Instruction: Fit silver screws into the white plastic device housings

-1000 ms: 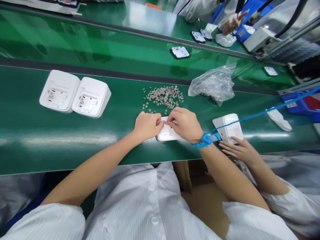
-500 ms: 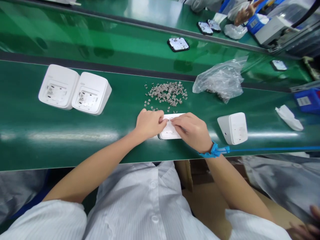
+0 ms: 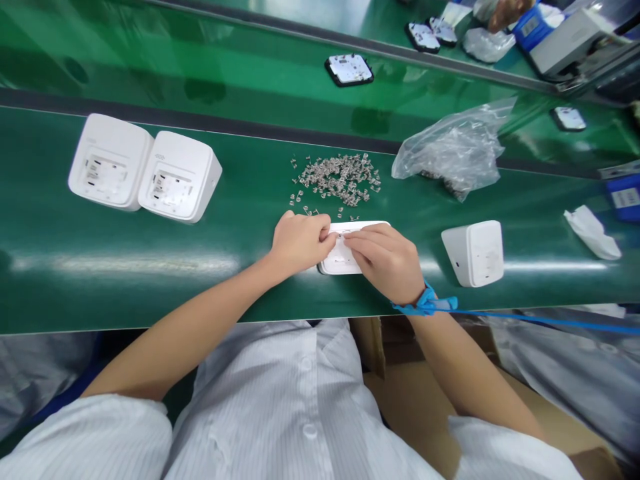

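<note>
On the green counter (image 3: pixel 245 200), a white housing (image 3: pixel 340 261) lies at the fingers of the left hand (image 3: pixel 303 241) and the right hand (image 3: pixel 389 259).
With fingers curled in, the left hand touches the housing's left end; the right hand, its fingertips drawn narrow, covers the right part, and whether either pinches anything small I cannot tell. Just beyond the housing lies a loose heap of small metal pieces (image 3: pixel 343 179), with a clear plastic bag (image 3: pixel 453 147) to its right.
</note>
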`<state>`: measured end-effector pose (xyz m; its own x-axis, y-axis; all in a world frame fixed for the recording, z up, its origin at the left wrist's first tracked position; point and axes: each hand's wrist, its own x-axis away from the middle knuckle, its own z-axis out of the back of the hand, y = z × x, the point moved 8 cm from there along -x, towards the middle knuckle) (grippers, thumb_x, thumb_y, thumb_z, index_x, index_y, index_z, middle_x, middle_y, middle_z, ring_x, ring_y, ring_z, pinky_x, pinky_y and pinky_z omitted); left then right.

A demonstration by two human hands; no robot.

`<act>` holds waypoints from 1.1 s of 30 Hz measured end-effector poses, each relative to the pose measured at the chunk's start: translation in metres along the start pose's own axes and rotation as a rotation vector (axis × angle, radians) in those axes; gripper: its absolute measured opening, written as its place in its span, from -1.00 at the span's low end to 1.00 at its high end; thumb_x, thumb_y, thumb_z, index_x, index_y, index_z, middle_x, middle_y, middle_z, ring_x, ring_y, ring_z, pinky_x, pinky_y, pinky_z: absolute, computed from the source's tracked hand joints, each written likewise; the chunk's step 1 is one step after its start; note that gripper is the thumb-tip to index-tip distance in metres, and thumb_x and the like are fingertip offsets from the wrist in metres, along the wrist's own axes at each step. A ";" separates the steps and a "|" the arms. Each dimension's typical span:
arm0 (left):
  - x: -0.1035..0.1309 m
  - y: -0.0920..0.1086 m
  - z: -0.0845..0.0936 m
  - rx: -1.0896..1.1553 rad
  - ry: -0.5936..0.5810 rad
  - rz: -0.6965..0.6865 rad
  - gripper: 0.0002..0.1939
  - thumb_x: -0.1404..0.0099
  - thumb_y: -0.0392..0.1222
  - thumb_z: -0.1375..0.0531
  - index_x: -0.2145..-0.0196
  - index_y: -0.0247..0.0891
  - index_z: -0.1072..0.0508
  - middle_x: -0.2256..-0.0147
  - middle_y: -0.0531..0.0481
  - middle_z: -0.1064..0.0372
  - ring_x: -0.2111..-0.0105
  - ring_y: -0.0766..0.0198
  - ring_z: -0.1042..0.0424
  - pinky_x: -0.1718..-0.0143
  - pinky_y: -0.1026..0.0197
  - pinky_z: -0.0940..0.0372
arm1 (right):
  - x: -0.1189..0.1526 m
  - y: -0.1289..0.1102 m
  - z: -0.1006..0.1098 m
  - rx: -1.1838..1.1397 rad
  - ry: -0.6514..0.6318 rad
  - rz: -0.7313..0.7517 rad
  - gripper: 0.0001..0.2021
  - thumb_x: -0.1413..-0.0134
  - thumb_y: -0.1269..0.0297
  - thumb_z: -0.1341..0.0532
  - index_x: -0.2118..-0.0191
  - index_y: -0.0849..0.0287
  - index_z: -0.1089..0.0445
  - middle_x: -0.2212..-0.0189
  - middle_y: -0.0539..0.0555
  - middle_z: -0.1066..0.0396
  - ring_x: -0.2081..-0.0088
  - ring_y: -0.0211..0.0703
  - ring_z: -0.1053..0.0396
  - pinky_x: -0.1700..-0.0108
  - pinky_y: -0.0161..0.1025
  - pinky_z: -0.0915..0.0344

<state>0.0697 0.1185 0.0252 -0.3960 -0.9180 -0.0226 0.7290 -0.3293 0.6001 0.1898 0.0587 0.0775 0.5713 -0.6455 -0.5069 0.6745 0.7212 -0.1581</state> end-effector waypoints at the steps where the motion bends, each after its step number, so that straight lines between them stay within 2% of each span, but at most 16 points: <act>1: 0.000 0.000 0.000 0.000 0.002 0.001 -0.66 -0.35 -0.09 -0.15 0.55 -0.20 -0.21 0.59 0.14 -0.31 0.52 0.28 -0.29 0.30 0.11 -0.01 | 0.000 0.000 -0.001 0.007 -0.013 -0.006 -0.77 -0.32 0.52 -0.14 0.19 0.13 -0.53 0.20 0.06 -0.58 0.16 -0.05 -0.46 0.08 -0.10 -0.47; 7: 0.000 0.000 -0.001 0.011 -0.010 0.004 -0.67 -0.34 -0.09 -0.15 0.54 -0.20 -0.22 0.58 0.13 -0.32 0.50 0.26 -0.32 0.28 0.11 -0.01 | 0.001 0.005 -0.007 -0.013 -0.117 -0.072 -0.73 -0.35 0.48 -0.11 0.15 0.08 -0.55 0.15 0.07 -0.57 0.10 0.01 -0.46 0.04 0.01 -0.46; 13: 0.001 0.001 0.000 -0.003 0.010 0.015 -0.70 -0.32 -0.11 -0.15 0.54 -0.20 -0.23 0.57 0.11 -0.33 0.48 0.24 -0.34 0.29 0.10 -0.01 | 0.001 0.003 -0.014 -0.024 -0.200 -0.051 -0.74 -0.36 0.46 -0.09 0.16 0.11 -0.53 0.15 0.11 -0.56 0.06 0.03 -0.45 -0.01 0.02 -0.42; 15: 0.001 0.001 0.000 -0.005 0.006 0.019 -0.71 -0.32 -0.11 -0.14 0.53 -0.19 -0.23 0.57 0.11 -0.34 0.47 0.23 -0.35 0.29 0.10 -0.02 | 0.000 0.002 -0.013 -0.029 -0.167 -0.060 -0.74 -0.36 0.47 -0.08 0.17 0.10 -0.52 0.17 0.10 -0.56 0.09 0.01 -0.45 0.01 0.00 -0.42; 17: 0.001 0.001 0.000 -0.004 -0.004 0.019 -0.72 -0.31 -0.10 -0.15 0.53 -0.19 -0.24 0.57 0.11 -0.34 0.47 0.23 -0.36 0.28 0.10 -0.02 | -0.002 0.003 -0.006 -0.040 -0.067 -0.100 -0.77 -0.35 0.46 -0.10 0.15 0.10 -0.50 0.17 0.10 -0.56 0.11 0.00 -0.45 0.02 -0.01 -0.41; 20: 0.001 0.001 0.000 -0.009 0.004 0.014 -0.75 -0.24 -0.08 -0.19 0.51 -0.19 -0.25 0.57 0.11 -0.34 0.47 0.21 -0.36 0.28 0.09 -0.03 | -0.004 0.015 0.004 -0.030 0.055 -0.230 -0.83 -0.30 0.39 -0.15 0.07 0.13 -0.46 0.07 0.16 -0.52 0.03 0.07 -0.42 -0.05 0.06 -0.38; 22: 0.001 0.002 0.000 -0.014 0.018 0.009 -0.75 -0.22 -0.06 -0.21 0.51 -0.19 -0.25 0.56 0.10 -0.35 0.46 0.20 -0.37 0.28 0.09 -0.03 | -0.008 0.023 0.002 -0.012 0.010 -0.300 -0.80 -0.22 0.34 -0.20 0.06 0.16 -0.45 0.03 0.19 -0.50 -0.01 0.14 -0.40 -0.07 0.10 -0.35; 26: 0.001 0.001 -0.001 -0.035 0.026 0.017 -0.74 -0.22 -0.03 -0.20 0.52 -0.18 -0.27 0.54 0.07 -0.38 0.45 0.18 -0.38 0.28 0.08 -0.04 | -0.013 0.033 -0.014 -0.014 -0.154 -0.361 -0.81 -0.10 0.32 -0.22 0.16 0.19 -0.48 0.15 0.18 -0.52 0.06 0.19 -0.36 0.00 0.12 -0.32; 33: 0.001 0.005 -0.003 -0.065 0.038 0.055 -0.76 -0.27 -0.01 -0.16 0.47 -0.18 -0.36 0.53 0.03 -0.43 0.42 0.14 -0.42 0.23 0.05 -0.06 | -0.013 0.030 -0.018 0.028 -0.112 -0.379 -0.84 -0.10 0.33 -0.19 0.21 0.17 -0.48 0.19 0.16 -0.51 0.05 0.19 -0.32 0.03 0.08 -0.28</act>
<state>0.0744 0.1151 0.0259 -0.3338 -0.9424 -0.0218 0.7841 -0.2905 0.5485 0.1939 0.0930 0.0645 0.3259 -0.8892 -0.3210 0.8589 0.4204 -0.2925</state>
